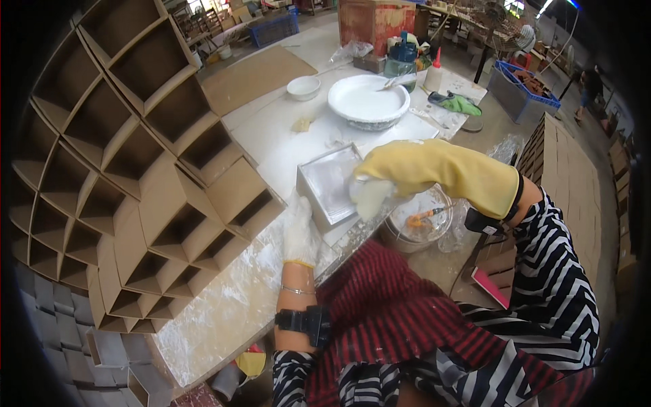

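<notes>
My left hand (299, 229), in a white knit glove, holds the near left side of a shallow grey box (331, 182) on the worktable. Inside, the box has a smooth, shiny grey face with a raised rim. Over its right edge is my right hand (400, 169), in a long yellow rubber glove. Its fingers are closed around something pale and whitish, smeared with white; I cannot make out what it is. Beyond the box stands a wide white basin (369, 102) of white liquid or paste, with a pale-handled tool (401, 82) across its rim.
Stacked brown cardboard boxes (129, 163) tower on the left. A bucket (415, 234) holding an orange-handled tool (424, 217) stands beside the table's near edge. A small white bowl (303, 87), a red-tipped bottle (435, 71) and a green cloth (456, 103) lie farther back.
</notes>
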`<act>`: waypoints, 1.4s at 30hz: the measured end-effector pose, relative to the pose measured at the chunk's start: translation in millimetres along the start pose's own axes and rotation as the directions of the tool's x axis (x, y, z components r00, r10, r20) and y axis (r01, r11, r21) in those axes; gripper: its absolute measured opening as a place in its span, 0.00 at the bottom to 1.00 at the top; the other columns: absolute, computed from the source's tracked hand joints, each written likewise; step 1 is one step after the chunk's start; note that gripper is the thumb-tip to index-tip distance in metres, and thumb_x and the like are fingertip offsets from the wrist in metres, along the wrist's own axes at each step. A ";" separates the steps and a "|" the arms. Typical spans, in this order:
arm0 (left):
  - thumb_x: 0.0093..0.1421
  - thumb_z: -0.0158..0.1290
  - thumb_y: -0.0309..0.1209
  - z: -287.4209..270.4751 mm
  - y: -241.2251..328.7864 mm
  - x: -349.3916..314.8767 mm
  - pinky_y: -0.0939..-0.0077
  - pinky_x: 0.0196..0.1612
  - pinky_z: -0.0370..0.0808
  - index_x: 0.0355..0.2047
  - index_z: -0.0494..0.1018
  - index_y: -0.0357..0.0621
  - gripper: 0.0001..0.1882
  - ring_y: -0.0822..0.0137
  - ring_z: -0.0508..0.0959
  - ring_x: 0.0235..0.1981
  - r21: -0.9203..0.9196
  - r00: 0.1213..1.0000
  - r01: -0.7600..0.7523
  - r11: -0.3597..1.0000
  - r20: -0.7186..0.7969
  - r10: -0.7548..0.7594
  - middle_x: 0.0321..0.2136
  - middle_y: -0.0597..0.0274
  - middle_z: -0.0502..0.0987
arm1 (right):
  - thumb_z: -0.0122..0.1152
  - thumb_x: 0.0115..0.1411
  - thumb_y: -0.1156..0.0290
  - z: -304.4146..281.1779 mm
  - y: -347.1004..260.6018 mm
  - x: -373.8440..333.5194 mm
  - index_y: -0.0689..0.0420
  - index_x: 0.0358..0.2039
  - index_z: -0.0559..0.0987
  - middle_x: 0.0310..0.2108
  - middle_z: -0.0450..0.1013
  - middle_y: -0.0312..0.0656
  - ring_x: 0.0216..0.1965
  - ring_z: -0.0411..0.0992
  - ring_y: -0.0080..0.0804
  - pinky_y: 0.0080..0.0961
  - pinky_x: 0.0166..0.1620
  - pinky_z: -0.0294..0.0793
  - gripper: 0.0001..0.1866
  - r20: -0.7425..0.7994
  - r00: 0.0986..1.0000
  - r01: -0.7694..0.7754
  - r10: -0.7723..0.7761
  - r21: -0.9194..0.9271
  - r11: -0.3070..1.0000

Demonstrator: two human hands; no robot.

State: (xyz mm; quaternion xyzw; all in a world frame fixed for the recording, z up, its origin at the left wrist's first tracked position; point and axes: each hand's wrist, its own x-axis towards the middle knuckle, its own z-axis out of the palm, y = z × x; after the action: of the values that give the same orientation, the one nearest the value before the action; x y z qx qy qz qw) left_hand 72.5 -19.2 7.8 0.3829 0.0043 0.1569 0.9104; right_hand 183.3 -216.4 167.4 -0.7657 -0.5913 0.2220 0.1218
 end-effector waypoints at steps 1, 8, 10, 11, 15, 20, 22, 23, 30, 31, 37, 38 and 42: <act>0.65 0.45 0.36 -1.1 0.0 -0.2 0.68 0.60 0.63 0.59 0.59 0.41 0.23 0.65 0.66 0.56 0.000 1.000 -0.007 1.000 0.011 0.007 0.56 0.59 0.66 | 0.64 0.39 0.79 -0.6 6.7 -1.2 0.51 0.43 0.76 0.38 0.75 0.46 0.42 0.72 0.47 0.35 0.44 0.71 0.26 0.022 0.999 -0.028 0.028 0.007 1.000; 0.66 0.45 0.29 -17.7 -6.6 3.0 0.72 0.59 0.62 0.61 0.53 0.35 0.26 0.65 0.65 0.55 -0.134 0.990 0.082 0.988 -0.103 -0.096 0.55 0.55 0.64 | 0.61 0.41 0.81 -22.9 15.0 20.7 0.49 0.45 0.75 0.39 0.75 0.46 0.44 0.72 0.47 0.36 0.46 0.72 0.26 -0.268 0.963 -0.060 0.009 -0.183 0.981; 0.65 0.46 0.29 -18.7 -8.9 4.3 0.72 0.59 0.62 0.61 0.53 0.36 0.26 0.65 0.66 0.55 -0.155 0.988 0.088 0.984 -0.111 -0.106 0.55 0.55 0.64 | 0.62 0.40 0.79 -29.8 20.7 25.0 0.51 0.45 0.75 0.39 0.74 0.47 0.43 0.72 0.48 0.36 0.45 0.71 0.26 -0.352 0.936 -0.128 0.028 -0.264 0.956; 0.65 0.47 0.29 -20.2 -9.8 5.1 0.72 0.59 0.62 0.61 0.53 0.35 0.27 0.65 0.66 0.54 -0.141 0.986 0.076 0.987 -0.139 -0.096 0.54 0.56 0.65 | 0.63 0.40 0.77 -30.3 21.3 29.2 0.53 0.44 0.75 0.38 0.74 0.48 0.42 0.71 0.49 0.37 0.45 0.71 0.26 -0.429 0.903 -0.193 0.032 -0.336 0.922; 0.65 0.47 0.36 -16.9 -7.9 7.1 0.61 0.53 0.71 0.52 0.66 0.41 0.18 0.61 0.72 0.50 -0.136 0.978 0.090 0.987 -0.175 -0.114 0.49 0.59 0.72 | 0.65 0.39 0.77 -17.4 18.6 41.9 0.53 0.45 0.74 0.39 0.73 0.48 0.44 0.71 0.47 0.36 0.47 0.70 0.27 -0.376 0.927 -0.226 0.011 -0.532 0.816; 0.65 0.48 0.35 -26.2 -9.9 10.0 0.66 0.55 0.68 0.54 0.64 0.39 0.20 0.63 0.70 0.51 -0.116 0.963 0.097 0.989 -0.241 -0.122 0.49 0.59 0.70 | 0.64 0.45 0.71 -35.2 11.6 50.8 0.53 0.46 0.73 0.41 0.74 0.48 0.45 0.71 0.48 0.37 0.46 0.71 0.25 -0.421 0.856 -0.431 0.300 -0.259 0.864; 0.65 0.48 0.33 -14.5 -5.1 6.3 0.72 0.56 0.65 0.56 0.62 0.38 0.21 0.66 0.67 0.52 -0.135 0.960 0.126 0.983 -0.235 -0.155 0.49 0.59 0.69 | 0.64 0.49 0.63 -40.7 9.5 53.7 0.53 0.46 0.73 0.40 0.74 0.48 0.43 0.73 0.48 0.39 0.46 0.72 0.23 -0.421 0.804 -0.531 0.419 -0.194 0.825; 0.65 0.48 0.33 -8.9 -2.2 5.6 0.72 0.56 0.66 0.54 0.63 0.38 0.20 0.67 0.68 0.50 -0.154 0.967 0.121 0.981 -0.203 -0.151 0.49 0.60 0.69 | 0.64 0.49 0.63 -37.7 6.1 55.1 0.53 0.46 0.73 0.40 0.74 0.48 0.43 0.73 0.48 0.39 0.46 0.72 0.23 -0.423 0.801 -0.536 0.424 -0.192 0.822; 0.65 0.48 0.34 -14.9 -6.0 7.5 0.73 0.56 0.65 0.54 0.63 0.38 0.20 0.66 0.68 0.50 -0.115 0.964 0.114 0.987 -0.227 -0.137 0.48 0.60 0.69 | 0.64 0.48 0.64 -15.1 1.0 84.1 0.53 0.45 0.74 0.42 0.74 0.49 0.46 0.72 0.47 0.40 0.47 0.71 0.22 -0.451 0.758 -0.616 0.471 -0.261 0.743; 0.65 0.48 0.34 -11.9 -6.0 9.0 0.73 0.56 0.65 0.54 0.63 0.38 0.20 0.66 0.68 0.50 -0.113 0.967 0.113 0.987 -0.216 -0.135 0.48 0.60 0.69 | 0.64 0.48 0.65 -12.8 6.5 86.7 0.53 0.45 0.74 0.43 0.73 0.49 0.47 0.72 0.47 0.40 0.48 0.71 0.22 -0.486 0.776 -0.593 0.401 -0.348 0.726; 0.65 0.47 0.35 -31.6 -19.3 14.4 0.63 0.53 0.71 0.50 0.68 0.41 0.16 0.61 0.73 0.48 -0.111 0.964 0.066 0.992 -0.248 -0.092 0.47 0.60 0.73 | 0.63 0.49 0.66 -40.6 25.9 56.8 0.58 0.46 0.73 0.42 0.74 0.51 0.46 0.72 0.46 0.36 0.48 0.71 0.23 -0.535 0.749 -0.469 0.391 -0.012 0.883; 0.65 0.47 0.35 -29.7 -17.4 13.3 0.62 0.53 0.71 0.50 0.68 0.41 0.16 0.61 0.73 0.48 -0.105 0.965 0.077 0.992 -0.244 -0.100 0.47 0.60 0.73 | 0.62 0.49 0.70 -48.3 14.5 49.2 0.57 0.49 0.71 0.43 0.73 0.51 0.46 0.72 0.46 0.34 0.49 0.71 0.25 -0.496 0.774 -0.391 0.393 0.113 0.913; 0.63 0.51 0.36 -18.8 -8.9 6.6 0.74 0.58 0.61 0.58 0.60 0.35 0.26 0.66 0.64 0.53 -0.124 0.982 0.086 0.989 -0.157 -0.105 0.52 0.59 0.67 | 0.62 0.51 0.72 -28.3 3.3 65.0 0.54 0.53 0.69 0.42 0.74 0.53 0.46 0.73 0.44 0.30 0.48 0.70 0.26 -0.531 0.841 0.063 0.108 0.293 0.954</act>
State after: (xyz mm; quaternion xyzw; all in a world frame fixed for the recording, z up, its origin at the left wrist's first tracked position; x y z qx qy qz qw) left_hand 78.8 -10.1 -11.0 0.3141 0.0878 0.1438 0.9343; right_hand 212.9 -152.8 177.8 -0.7766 -0.4832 0.0851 0.3951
